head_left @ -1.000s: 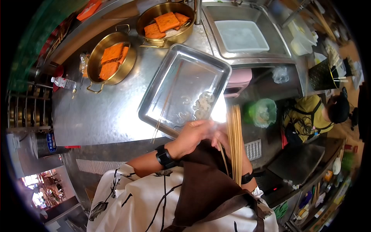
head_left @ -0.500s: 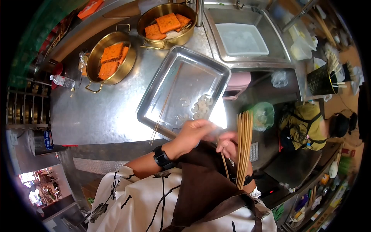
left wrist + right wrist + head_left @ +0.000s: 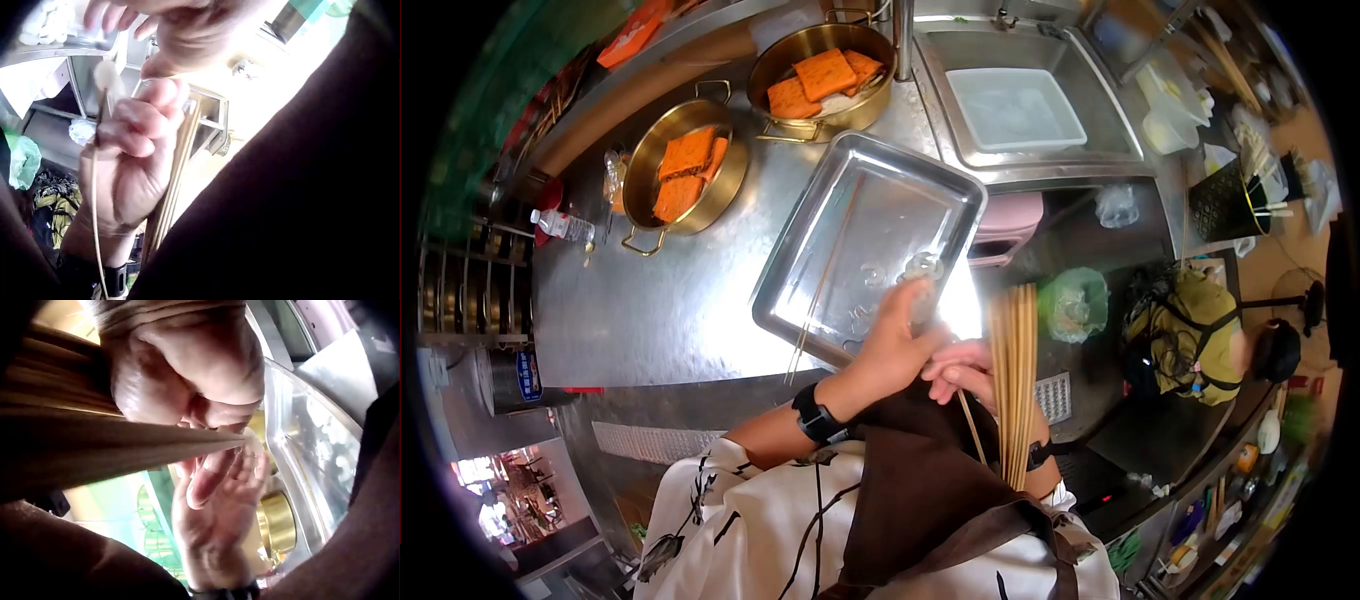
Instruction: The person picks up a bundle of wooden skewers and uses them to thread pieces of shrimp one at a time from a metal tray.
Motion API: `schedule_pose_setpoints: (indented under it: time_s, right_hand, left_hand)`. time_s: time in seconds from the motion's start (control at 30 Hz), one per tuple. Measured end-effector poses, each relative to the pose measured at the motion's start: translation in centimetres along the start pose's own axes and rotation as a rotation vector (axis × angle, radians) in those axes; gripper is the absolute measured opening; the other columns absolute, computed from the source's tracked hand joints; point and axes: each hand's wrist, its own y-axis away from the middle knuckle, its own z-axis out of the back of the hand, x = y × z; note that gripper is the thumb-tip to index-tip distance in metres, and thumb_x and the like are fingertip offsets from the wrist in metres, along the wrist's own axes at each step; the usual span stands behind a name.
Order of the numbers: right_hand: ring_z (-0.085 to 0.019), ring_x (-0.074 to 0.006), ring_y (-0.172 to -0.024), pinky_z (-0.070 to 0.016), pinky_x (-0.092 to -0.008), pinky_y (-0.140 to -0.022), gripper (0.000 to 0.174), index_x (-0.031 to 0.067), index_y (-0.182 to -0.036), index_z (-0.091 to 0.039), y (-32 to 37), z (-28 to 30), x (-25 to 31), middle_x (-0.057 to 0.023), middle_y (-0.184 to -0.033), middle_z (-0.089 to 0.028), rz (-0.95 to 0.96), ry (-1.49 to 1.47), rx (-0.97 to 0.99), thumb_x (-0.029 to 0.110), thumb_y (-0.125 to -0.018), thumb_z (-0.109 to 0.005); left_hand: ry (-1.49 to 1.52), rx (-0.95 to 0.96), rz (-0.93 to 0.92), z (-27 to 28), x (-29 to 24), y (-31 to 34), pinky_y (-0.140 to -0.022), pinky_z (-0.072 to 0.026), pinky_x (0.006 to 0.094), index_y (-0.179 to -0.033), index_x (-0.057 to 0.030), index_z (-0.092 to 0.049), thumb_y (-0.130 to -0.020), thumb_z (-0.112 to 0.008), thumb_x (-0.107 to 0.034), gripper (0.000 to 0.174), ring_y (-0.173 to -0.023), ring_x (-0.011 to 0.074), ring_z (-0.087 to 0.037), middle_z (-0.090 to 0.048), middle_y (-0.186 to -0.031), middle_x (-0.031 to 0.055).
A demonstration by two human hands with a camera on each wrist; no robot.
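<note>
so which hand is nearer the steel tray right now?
Left. The left hand is over the near corner of the steel tray, beside the pale pieces in it. The right hand sits just short of the tray, gripping the bamboo skewers.

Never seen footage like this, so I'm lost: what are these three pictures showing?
No machine: a person wears three cameras. The big round picture looks down from the head; the other two look from each wrist. On the steel counter lie a tray with pale pieces and two gold pots of orange slabs. The right hand grips a bundle of skewers, its fingers pinching one more with a pale piece at its tip. The left hand hovers at the tray's near edge.
</note>
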Motion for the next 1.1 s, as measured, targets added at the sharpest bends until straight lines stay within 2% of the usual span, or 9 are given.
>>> schedule_pose_setpoints:
  time_s: [0.13, 0.2, 0.3, 0.63, 0.73, 0.8, 0.9, 1.03, 1.1]
  right_hand:
    - [-0.063, -0.0204, -0.075, -0.0539, -0.0292, -0.067, 0.018, -0.0047, -0.106, -0.057, -0.7, -1.3, 0.9, -0.0153, -0.088, -0.063, -0.089, 0.009, 0.009, -0.001, -0.089, -0.05]
    - [-0.064, -0.0215, -0.075, -0.0548, -0.03, -0.068, 0.018, -0.0066, -0.103, -0.057, -0.8, -0.8, 0.4, -0.0152, -0.083, -0.062, -0.094, 0.059, 0.032, -0.003, -0.088, -0.05]
    - [-0.063, -0.0205, -0.075, -0.0544, -0.0287, -0.064, 0.018, -0.0034, -0.103, -0.058, -0.6, -0.4, -0.5, -0.0139, -0.088, -0.062, -0.047, 0.076, 0.064, -0.005, -0.087, -0.051]
    - [-0.064, -0.0223, -0.077, -0.0552, -0.0316, -0.067, 0.017, -0.0048, -0.104, -0.055, -0.5, -0.6, -0.3, -0.015, -0.086, -0.061, -0.021, 0.12, 0.103, -0.002, -0.09, -0.046]
    - [-0.063, -0.022, -0.078, -0.0549, -0.0311, -0.068, 0.018, -0.0037, -0.106, -0.055, -0.2, -0.2, -0.5, -0.016, -0.089, -0.061, 0.004, 0.138, 0.088, 0.0, -0.091, -0.045]
    - [-0.063, -0.0208, -0.081, -0.0536, -0.0317, -0.072, 0.02, -0.0026, -0.109, -0.055, 0.1, 0.6, -1.3, -0.015, -0.094, -0.061, -0.071, -0.049, 0.058, 0.005, -0.095, -0.044]
    - [-0.063, -0.0228, -0.085, -0.053, -0.0331, -0.076, 0.025, -0.0022, -0.112, -0.053, 0.6, 1.0, -1.1, -0.0181, -0.1, -0.062, -0.008, -0.211, 0.096, 0.015, -0.098, -0.04]
    - [-0.059, -0.0158, -0.07, -0.0498, -0.0267, -0.067, 0.022, -0.003, -0.108, -0.055, 1.3, -0.2, 0.0, -0.0109, -0.078, -0.061, -0.169, 0.07, -0.038, 0.011, -0.095, -0.045]
    - [-0.056, -0.0136, -0.063, -0.0466, -0.0254, -0.059, 0.019, -0.0028, -0.106, -0.056, 1.4, 0.5, -1.0, -0.0077, -0.069, -0.057, -0.082, -0.005, -0.106, 0.008, -0.093, -0.047]
  left_hand:
    - [0.455, 0.239, 0.171, 1.4, -3.8, -0.4, -0.068, -0.05, 0.0247, -0.113, -0.0003, -0.051, -0.089, -0.058, -0.009, 0.027, -0.086, 0.0126, -0.058, -0.059, -0.099, 0.0107]
    - [0.741, 0.444, 0.486, 1.9, -4.8, -0.9, -0.05, -0.0462, 0.0208, -0.103, -0.0006, -0.054, -0.09, -0.057, -0.008, 0.016, -0.064, 0.0095, -0.058, -0.062, -0.086, 0.0096]
    - [0.758, 0.408, 0.392, 1.7, -4.3, -0.9, -0.038, -0.0381, 0.0184, -0.097, -0.0008, -0.054, -0.09, -0.056, -0.007, 0.01, -0.049, 0.0067, -0.053, -0.063, -0.075, 0.0082]
    - [0.831, 0.415, 0.502, 1.8, -5.3, -0.8, -0.037, -0.036, 0.0181, -0.095, -0.001, -0.056, -0.089, -0.059, -0.008, 0.01, -0.048, 0.0055, -0.052, -0.065, -0.08, 0.0109]
    - [0.783, 0.428, 0.509, 2.1, -4.8, -1.0, -0.046, -0.0437, 0.0191, -0.095, -0.0004, -0.057, -0.087, -0.061, -0.007, 0.011, -0.058, 0.0079, -0.058, -0.066, -0.084, 0.0108]
    - [0.84, 0.407, 0.421, 2.2, -2.7, -0.6, -0.065, -0.0489, 0.0222, -0.092, 0.0, -0.06, -0.084, -0.064, -0.006, 0.011, -0.073, 0.0108, -0.061, -0.065, -0.09, 0.0097]
    - [0.783, 0.376, 0.443, 2.8, -0.6, -0.2, -0.082, -0.0464, 0.026, -0.091, 0.0003, -0.062, -0.082, -0.066, -0.005, 0.011, -0.087, 0.0128, -0.06, -0.065, -0.096, 0.0088]
    - [0.727, 0.385, 0.429, 2.8, 1.2, -0.1, -0.082, -0.0463, 0.0266, -0.094, -0.0014, -0.063, -0.086, -0.063, -0.009, 0.011, -0.089, 0.0115, -0.06, -0.065, -0.097, 0.0063]
    - [0.699, 0.352, 0.421, 3.3, 4.3, -1.1, -0.081, -0.0471, 0.0273, -0.097, -0.0024, -0.062, -0.089, -0.06, -0.012, 0.013, -0.09, 0.0107, -0.059, -0.064, -0.096, 0.0039]
